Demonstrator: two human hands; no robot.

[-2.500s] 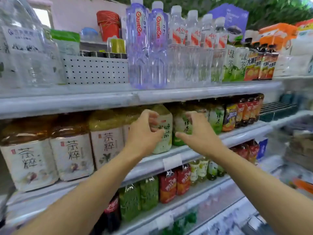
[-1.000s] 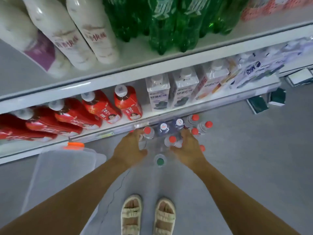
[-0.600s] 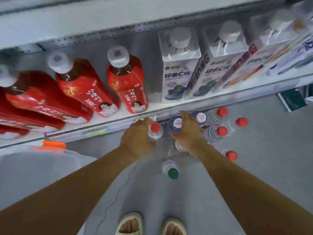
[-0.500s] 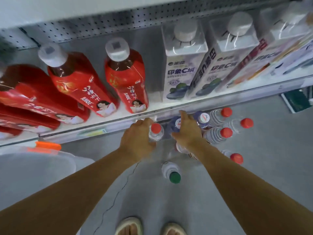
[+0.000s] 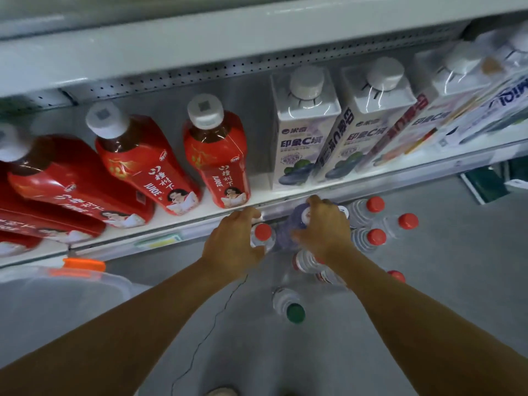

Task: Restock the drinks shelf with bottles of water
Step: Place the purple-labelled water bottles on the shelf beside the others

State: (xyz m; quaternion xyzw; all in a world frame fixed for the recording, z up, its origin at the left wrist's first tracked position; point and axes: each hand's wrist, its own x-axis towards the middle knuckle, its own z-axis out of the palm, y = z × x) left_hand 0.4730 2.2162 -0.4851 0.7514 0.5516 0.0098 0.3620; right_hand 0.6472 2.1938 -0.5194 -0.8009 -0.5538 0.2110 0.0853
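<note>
Both hands reach to ribbed clear plastic water bottles on the grey floor, frame centre.
A red-capped bottle [image 5: 261, 235] is gripped by the left hand [image 5: 231, 244]; a purple bottle [image 5: 288, 232] by the right hand [image 5: 323, 227].

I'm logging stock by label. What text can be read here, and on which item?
"JUICE": red juice bottles, in white on the label, beside Chinese characters.
"印象C". then an unclear character: white cartons, front face.
"MIC", cut off: carton at the far right.
Water bottles on the floor and the shelf-edge price tag: too blurred to read.
</note>
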